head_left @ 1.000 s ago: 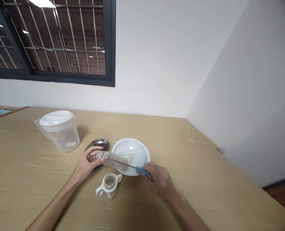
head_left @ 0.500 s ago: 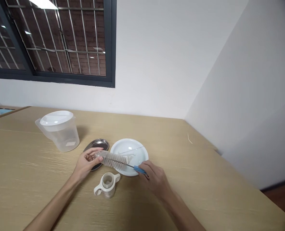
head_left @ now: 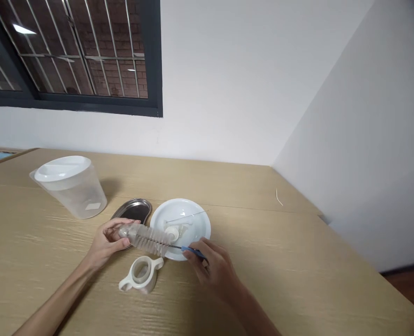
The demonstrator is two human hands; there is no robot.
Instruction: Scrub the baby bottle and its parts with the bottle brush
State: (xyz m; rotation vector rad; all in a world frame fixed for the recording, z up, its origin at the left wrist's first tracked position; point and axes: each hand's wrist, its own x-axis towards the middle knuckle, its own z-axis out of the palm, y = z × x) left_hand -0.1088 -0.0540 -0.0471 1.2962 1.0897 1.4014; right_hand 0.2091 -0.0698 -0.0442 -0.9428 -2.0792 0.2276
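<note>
Currently, one two-handled holder stands nearest; the left hand partly hides one steel tray, one lidded jug beyond. One white bowl contains one thin rod and pale parts. One brush crosses before it, left hand curled round its bristle end, right hand closed on its blue handle.

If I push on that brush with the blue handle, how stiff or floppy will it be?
The brush has bristles that look thin and separate, so they would probably bend easily. The slim, straight stem looks like wire, so it's likely springy but fairly stiff. Being mostly bristle, the brush is probably light for its size.
</note>
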